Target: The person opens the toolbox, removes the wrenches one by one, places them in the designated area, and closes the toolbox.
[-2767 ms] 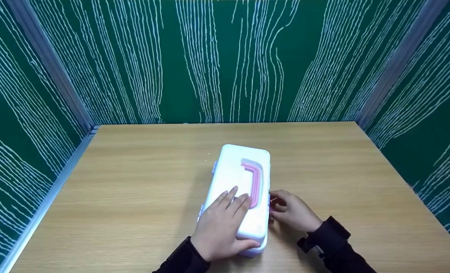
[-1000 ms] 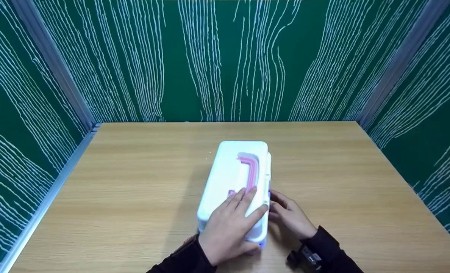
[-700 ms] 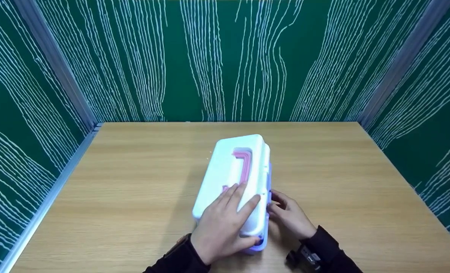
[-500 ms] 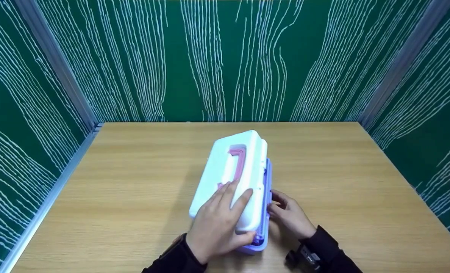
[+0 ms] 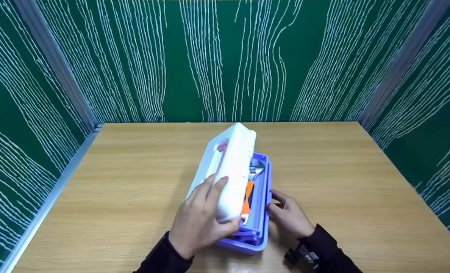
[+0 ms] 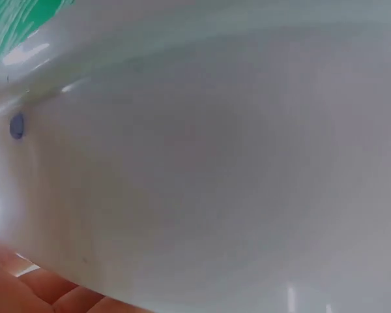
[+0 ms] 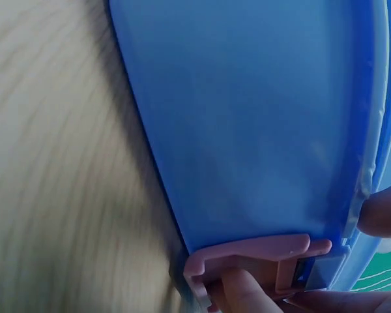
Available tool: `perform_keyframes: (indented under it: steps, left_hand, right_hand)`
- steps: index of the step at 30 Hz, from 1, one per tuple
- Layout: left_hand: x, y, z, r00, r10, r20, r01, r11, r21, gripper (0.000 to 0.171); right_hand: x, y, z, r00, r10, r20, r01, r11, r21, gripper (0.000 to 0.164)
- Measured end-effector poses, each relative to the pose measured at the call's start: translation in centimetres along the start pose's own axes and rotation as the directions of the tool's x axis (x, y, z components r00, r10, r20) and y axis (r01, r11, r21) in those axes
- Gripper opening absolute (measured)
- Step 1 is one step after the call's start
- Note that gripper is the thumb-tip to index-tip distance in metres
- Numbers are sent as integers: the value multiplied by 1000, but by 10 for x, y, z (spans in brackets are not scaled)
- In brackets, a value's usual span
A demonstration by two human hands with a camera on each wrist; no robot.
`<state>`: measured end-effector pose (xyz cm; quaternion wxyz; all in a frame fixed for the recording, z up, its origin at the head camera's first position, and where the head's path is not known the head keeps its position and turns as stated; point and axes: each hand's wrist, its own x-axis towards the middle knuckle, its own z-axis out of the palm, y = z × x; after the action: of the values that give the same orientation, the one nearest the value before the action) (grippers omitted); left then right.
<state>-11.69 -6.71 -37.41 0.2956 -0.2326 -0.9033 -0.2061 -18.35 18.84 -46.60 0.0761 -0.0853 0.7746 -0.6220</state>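
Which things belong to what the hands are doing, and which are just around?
In use:
left hand, gripping the white lid
right hand, gripping the blue-purple box by its latch

Just around:
orange-handled tool inside the box, untouched
wooden table
green patterned wall

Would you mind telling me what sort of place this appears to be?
Probably a purpose-built booth or workstation, perhaps for filming handwork: a wood-grain table has green panels with wavy white lines along its left, far and right sides, and straight posts at its two far corners.
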Motion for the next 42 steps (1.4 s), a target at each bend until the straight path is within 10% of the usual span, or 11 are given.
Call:
perform_keyframes:
  steps: [10, 19, 42]
  left_hand:
    - [-4, -37, -26, 964, -265, -25, 254, 946, -200, 73]
    - [-17, -73, -40, 902, -430, 47, 414, 825, -385, 62]
    - [-46, -134, -46, 702, -671, 239, 713, 664, -226, 41]
  right_hand:
    - [1, 1, 1, 1000, -10, -4, 10, 1000, -19, 55]
    - [1, 0, 2, 1000, -14, -2, 14, 1000, -7, 53]
    - [9, 1, 8, 1000, -29, -7, 30, 999, 24, 57]
